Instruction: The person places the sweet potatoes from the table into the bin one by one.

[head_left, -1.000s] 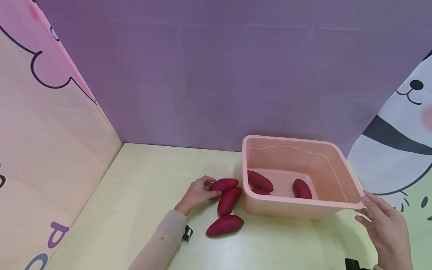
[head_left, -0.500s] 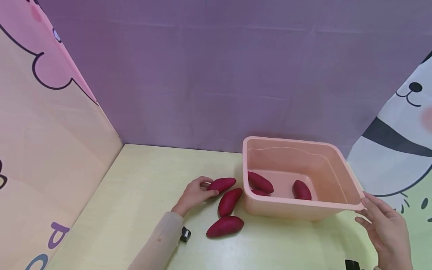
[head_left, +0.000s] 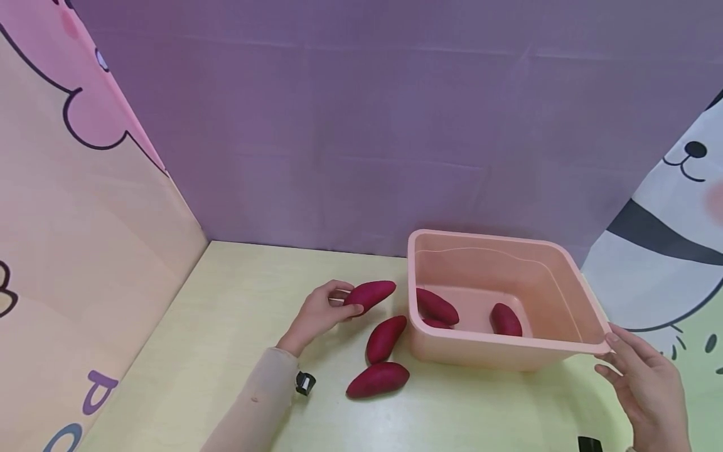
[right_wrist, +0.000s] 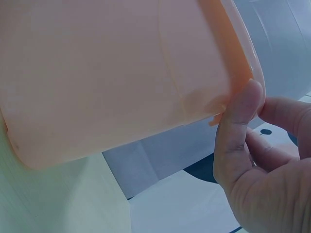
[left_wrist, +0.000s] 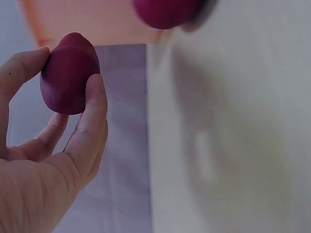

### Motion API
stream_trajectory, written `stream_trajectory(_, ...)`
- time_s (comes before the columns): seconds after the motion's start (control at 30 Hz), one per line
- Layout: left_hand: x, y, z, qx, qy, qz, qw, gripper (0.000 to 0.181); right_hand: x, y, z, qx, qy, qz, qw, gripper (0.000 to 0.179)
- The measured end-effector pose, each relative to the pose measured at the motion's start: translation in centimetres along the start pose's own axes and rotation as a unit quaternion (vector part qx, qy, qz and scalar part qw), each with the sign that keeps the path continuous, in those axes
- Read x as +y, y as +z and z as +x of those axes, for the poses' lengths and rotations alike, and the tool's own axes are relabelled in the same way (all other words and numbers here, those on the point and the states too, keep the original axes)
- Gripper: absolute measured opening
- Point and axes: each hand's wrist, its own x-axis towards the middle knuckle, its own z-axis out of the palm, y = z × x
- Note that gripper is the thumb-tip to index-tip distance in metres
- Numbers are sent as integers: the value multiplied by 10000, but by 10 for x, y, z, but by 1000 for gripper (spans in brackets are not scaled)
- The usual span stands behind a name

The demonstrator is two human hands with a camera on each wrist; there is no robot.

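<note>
My left hand [head_left: 319, 314] pinches a dark red sweet potato [head_left: 369, 295] between thumb and fingers, above the table and left of the pink plastic bin [head_left: 497, 351]. In the left wrist view that sweet potato [left_wrist: 70, 73] appears end-on in the grip. Two more sweet potatoes lie on the table, one [head_left: 386, 339] close to the bin's left wall and another [head_left: 378, 380] nearer the front. Inside the bin, one sweet potato [head_left: 506, 320] lies in the middle and two at the left, partly hidden by the wall. My right hand [head_left: 649, 383] pinches the bin's rim [right_wrist: 257, 73] at its front right corner.
The pale wooden table [head_left: 237, 351] carries everything. A purple cloth wall [head_left: 339, 138] rises behind the bin, with printed panels at the left [head_left: 101, 251] and right [head_left: 666, 276].
The sweet potato in my left hand has risen off the table and shifted slightly left, away from the one beside it. My right hand stays at the bin's corner.
</note>
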Motion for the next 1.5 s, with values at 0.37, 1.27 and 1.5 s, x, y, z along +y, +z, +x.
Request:
stream_trajectory(0.37,43,-14,7,-55,235,97,9997,49,2,0,0,49,-83,-153,9998,21)
stream_trajectory(1.27,178,77,60,-1067,1607,978,9763,47,1,1,-6,-228,-116,153,9996,25)
stream_trajectory(1.5,205,114,67,-1243,1590,1111,9731,46,1,2,-7,-449,-177,287,9984,27)
